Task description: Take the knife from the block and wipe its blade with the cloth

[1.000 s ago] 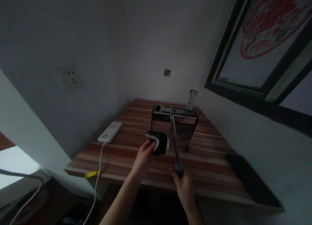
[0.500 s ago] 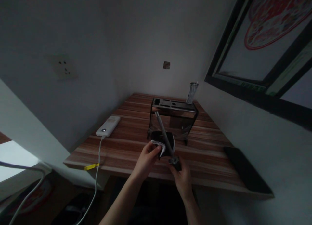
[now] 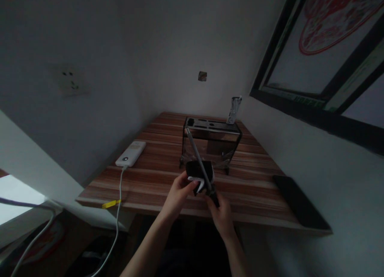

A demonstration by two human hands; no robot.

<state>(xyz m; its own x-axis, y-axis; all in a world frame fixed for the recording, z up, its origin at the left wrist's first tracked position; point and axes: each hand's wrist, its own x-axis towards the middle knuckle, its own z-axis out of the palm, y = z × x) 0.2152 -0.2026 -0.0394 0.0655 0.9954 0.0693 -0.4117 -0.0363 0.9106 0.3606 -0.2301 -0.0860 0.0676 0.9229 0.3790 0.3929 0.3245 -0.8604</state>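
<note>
My right hand [image 3: 221,209] is closed around the black handle of a honing steel [image 3: 196,151], a slim grey rod that slants up and to the left. My left hand [image 3: 179,191] pinches a black piece with white edges [image 3: 192,171], perhaps a folded cloth; its exact kind is unclear in the dim light. The rod passes in front of this piece. Behind both hands stands a knife rack [image 3: 216,125] with a slotted top, a dark frame and clear film at its lower part. A plastic-wrapped item [image 3: 234,110] sticks up from its right end.
On the wooden table [image 3: 162,141], a white power bank [image 3: 131,153] lies left with a white cable [image 3: 119,205] hanging over the front edge. A yellow tag [image 3: 110,204] is near that edge. A dark flat phone-like slab [image 3: 301,203] lies at the right. Walls enclose the back and sides.
The honing steel has shifted slightly left and its handle sits a little lower in my right hand's view. Both hands keep their holds. The whole view has moved slightly.
</note>
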